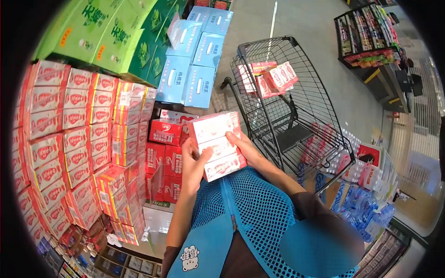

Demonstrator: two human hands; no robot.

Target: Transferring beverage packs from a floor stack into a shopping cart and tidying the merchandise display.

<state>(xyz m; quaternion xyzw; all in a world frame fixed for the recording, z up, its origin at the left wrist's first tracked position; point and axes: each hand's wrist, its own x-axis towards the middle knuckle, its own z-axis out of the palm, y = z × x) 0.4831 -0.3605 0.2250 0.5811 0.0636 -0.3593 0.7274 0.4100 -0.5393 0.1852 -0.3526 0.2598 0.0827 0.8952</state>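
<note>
A shrink-wrapped multipack of red and white drink cartons (222,147) is held in front of my chest, above the blue mesh vest. My left hand (196,160) grips its left side, the thumb lying on the top face. On the far right side my right hand (245,147) holds it, thumb also on top. Similar carton packs (274,78) lie inside a black wire shopping cart (295,107) ahead and to the right. Tall stacks of like packs (76,139) stand at my left.
Light blue cartons with handles (187,69) and green boxes (100,31) are piled behind the stacks. Red boxes (165,132) stand just left of my hands. Wrapped blue-tinted bottles (361,208) sit at the lower right. A snack rack (368,34) stands by a counter at the upper right.
</note>
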